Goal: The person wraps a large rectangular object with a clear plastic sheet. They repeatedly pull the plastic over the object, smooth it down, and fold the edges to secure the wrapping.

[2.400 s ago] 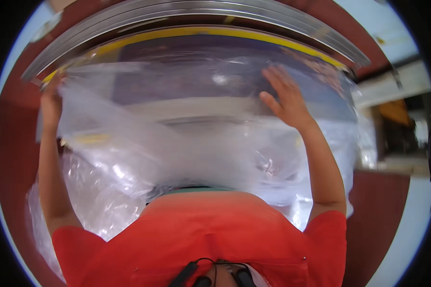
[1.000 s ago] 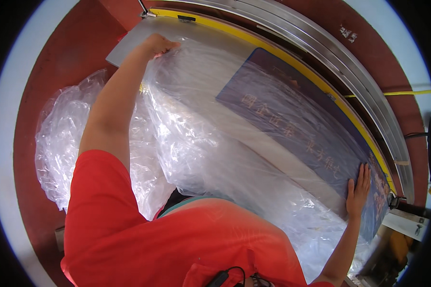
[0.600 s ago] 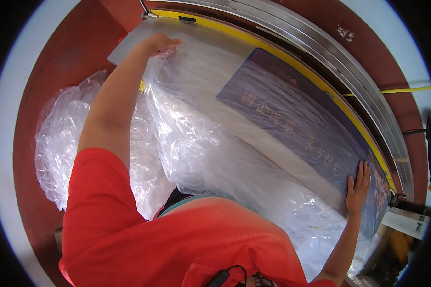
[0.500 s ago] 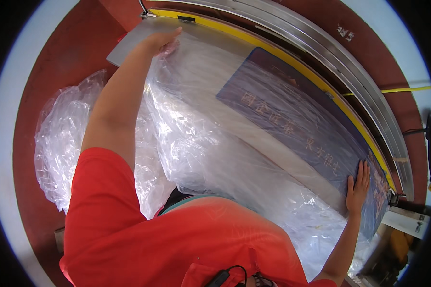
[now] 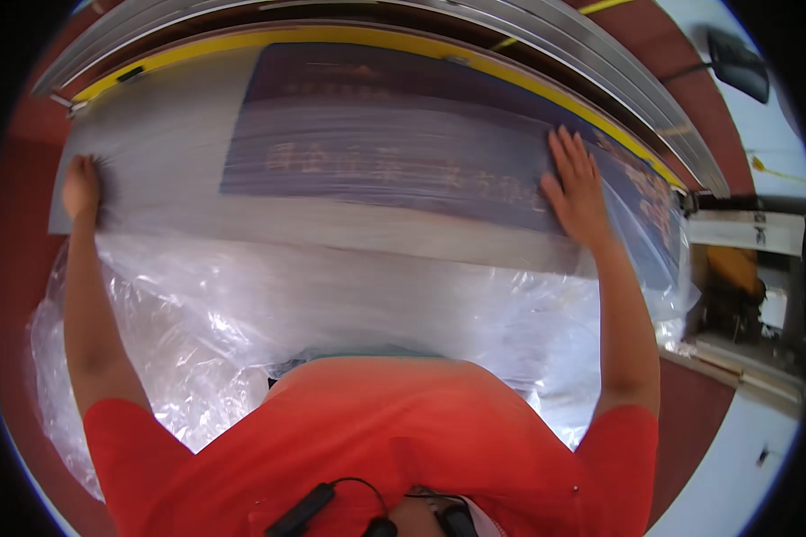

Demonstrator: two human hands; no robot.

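Note:
A long flat panel with a pale grey face [image 5: 166, 116] and a dark blue printed area [image 5: 376, 134] lies across in front of me. Clear plastic film [image 5: 358, 286] is drawn over it and hangs in shiny folds toward my body. At the panel's left end, my left hand [image 5: 81, 190] is closed, with the film stretched taut from it; its fingertips are hidden and slightly blurred. My right hand [image 5: 578, 186] lies flat on the film-covered blue area toward the right, fingers stretched out.
Along the panel's far edge runs a yellow strip [image 5: 242, 38], with a curved-looking silver metal rail [image 5: 591, 67] beyond it. Crumpled film [image 5: 179, 385] bunches at the lower left. A shelf-like unit [image 5: 748, 228] with assorted items stands at the right. The floor [image 5: 690, 421] is dark red.
My left hand has come down and nearer along the panel's left end, pulling the film flatter. My right hand still lies on the panel. The head view has turned.

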